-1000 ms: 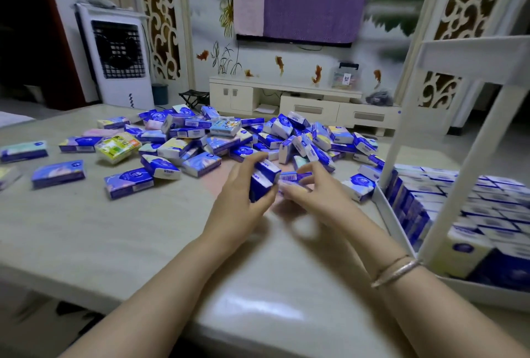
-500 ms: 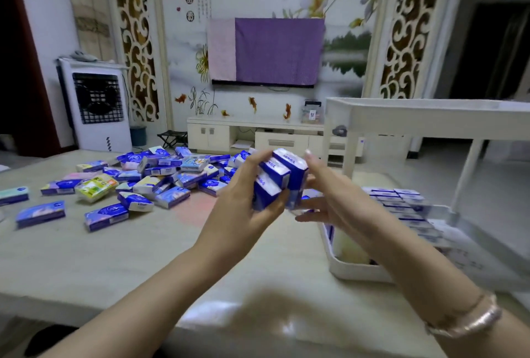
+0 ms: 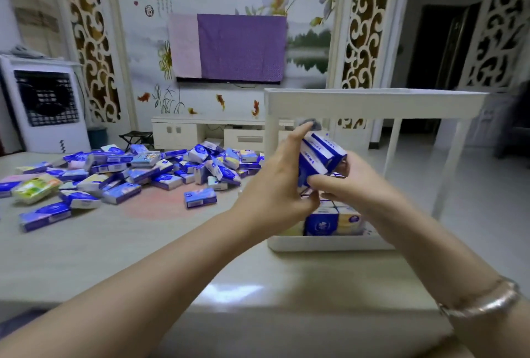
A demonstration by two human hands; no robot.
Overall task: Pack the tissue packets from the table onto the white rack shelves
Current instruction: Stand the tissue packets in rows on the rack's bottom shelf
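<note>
A small stack of blue-and-white tissue packets (image 3: pixel 319 155) is held up between both hands, above the lower shelf of the white rack (image 3: pixel 329 243). My left hand (image 3: pixel 276 188) grips the stack from the left with the thumb raised. My right hand (image 3: pixel 352 182) presses it from the right and below. The lower shelf holds upright packets (image 3: pixel 332 222); the upper shelf (image 3: pixel 372 103) stands just above the hands, its contents hidden. A large heap of loose packets (image 3: pixel 160 168) covers the table's left and middle, with a single blue packet (image 3: pixel 200 197) nearest the rack.
The grey table (image 3: pixel 143 243) runs to a near edge at the bottom. A yellow-green packet (image 3: pixel 35 189) lies at far left. Behind stand a white air cooler (image 3: pixel 43 102), a low white cabinet (image 3: pixel 206 133) and a purple-covered screen (image 3: pixel 229 47).
Both hands lifted the stack of packets off the table and carried it right, from the heap to above the rack's lower shelf. The view turned right and up with them.
</note>
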